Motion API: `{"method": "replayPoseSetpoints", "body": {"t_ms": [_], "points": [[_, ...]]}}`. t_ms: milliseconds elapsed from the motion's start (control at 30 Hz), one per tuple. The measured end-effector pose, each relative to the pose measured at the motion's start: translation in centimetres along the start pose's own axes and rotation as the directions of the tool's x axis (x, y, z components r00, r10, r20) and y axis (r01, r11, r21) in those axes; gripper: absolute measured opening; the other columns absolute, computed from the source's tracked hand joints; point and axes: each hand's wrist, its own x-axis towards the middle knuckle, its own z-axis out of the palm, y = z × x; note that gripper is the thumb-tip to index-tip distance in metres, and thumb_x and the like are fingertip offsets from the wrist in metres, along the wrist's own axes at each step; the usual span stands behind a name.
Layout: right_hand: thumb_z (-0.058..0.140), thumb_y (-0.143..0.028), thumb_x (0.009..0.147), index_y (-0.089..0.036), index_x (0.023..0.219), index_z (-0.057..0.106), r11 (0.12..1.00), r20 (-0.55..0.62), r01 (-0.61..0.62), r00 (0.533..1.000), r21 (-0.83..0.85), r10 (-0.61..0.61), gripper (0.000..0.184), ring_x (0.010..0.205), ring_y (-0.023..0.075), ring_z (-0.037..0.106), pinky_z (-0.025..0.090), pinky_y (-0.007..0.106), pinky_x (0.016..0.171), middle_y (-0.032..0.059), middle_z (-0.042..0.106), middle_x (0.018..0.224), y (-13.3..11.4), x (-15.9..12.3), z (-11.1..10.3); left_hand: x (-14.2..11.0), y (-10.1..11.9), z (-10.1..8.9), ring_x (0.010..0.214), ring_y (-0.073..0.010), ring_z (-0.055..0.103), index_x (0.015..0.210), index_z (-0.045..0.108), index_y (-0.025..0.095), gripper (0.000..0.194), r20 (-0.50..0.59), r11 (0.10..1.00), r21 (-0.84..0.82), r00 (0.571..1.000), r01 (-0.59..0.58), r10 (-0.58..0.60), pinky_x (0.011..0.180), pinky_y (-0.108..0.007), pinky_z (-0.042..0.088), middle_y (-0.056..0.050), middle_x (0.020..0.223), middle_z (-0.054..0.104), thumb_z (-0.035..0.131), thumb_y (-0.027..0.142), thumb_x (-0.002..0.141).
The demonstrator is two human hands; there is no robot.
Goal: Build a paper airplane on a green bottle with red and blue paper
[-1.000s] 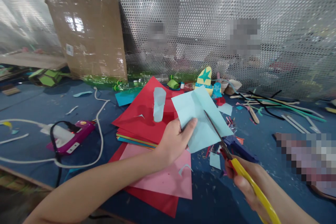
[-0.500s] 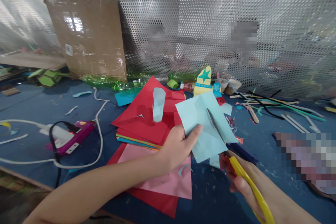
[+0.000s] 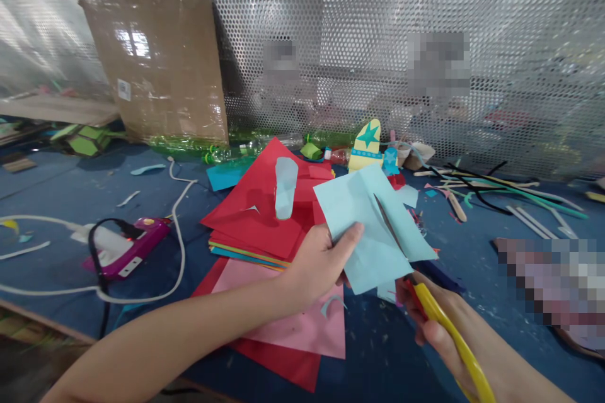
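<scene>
My left hand [image 3: 321,261] grips a light blue sheet of paper [image 3: 362,233] by its left side, thumb on top. A long slit runs up the sheet from its lower right edge. My right hand [image 3: 435,312] is wrapped round the yellow handle of a pair of scissors [image 3: 444,321], whose blades lie at the slit's lower end, mostly hidden by the paper. Below my left hand lie a stack of red paper [image 3: 255,208] and a pink sheet [image 3: 302,327]. A pale blue cut-out strip [image 3: 286,189] rests on the red stack.
At left sits a purple power strip [image 3: 142,242] with a white cable. Cardboard [image 3: 165,69] leans on a perforated metal panel [image 3: 359,31]. Plastic bottles [image 3: 227,154] and a yellow paper shape with a star [image 3: 366,145] stand behind; pipe cleaners [image 3: 501,189] lie right.
The cut-off flap on the sheet's right has swung outward and the slit gapes wider. Both hands have barely moved.
</scene>
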Motion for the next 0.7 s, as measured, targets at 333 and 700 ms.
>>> {"method": "replayPoseSetpoints", "body": {"t_ms": [333, 700], "points": [[0.023, -0.084, 0.074, -0.023, 0.071, 0.040, 0.995, 0.017, -0.088, 0.996, 0.037, 0.088, 0.064, 0.048, 0.0109, 0.026, 0.026, 0.025, 0.042, -0.0058, 0.036, 0.059, 0.2, 0.0, 0.2, -0.3, 0.3, 0.4, 0.033, -0.0058, 0.039, 0.057, 0.048, 0.018, 0.037, 0.006, 0.991, -0.124, 0.999, 0.046, -0.045, 0.030, -0.017, 0.027, 0.008, 0.039, 0.043, 0.052, 0.041, 0.086], [0.021, -0.087, 0.071, -0.023, 0.067, 0.037, 0.988, -0.004, -0.154, 0.988, 0.018, 0.154, 0.066, 0.049, 0.0111, 0.027, 0.022, 0.027, 0.046, -0.0065, 0.032, 0.058, -0.4, 0.2, 0.0, -0.2, 0.3, 0.2, 0.035, -0.0053, 0.038, 0.061, 0.048, 0.018, 0.034, 0.035, 0.988, -0.140, 0.998, 0.060, -0.056, 0.031, -0.015, 0.028, 0.008, 0.043, 0.042, 0.051, 0.041, 0.086]]}}
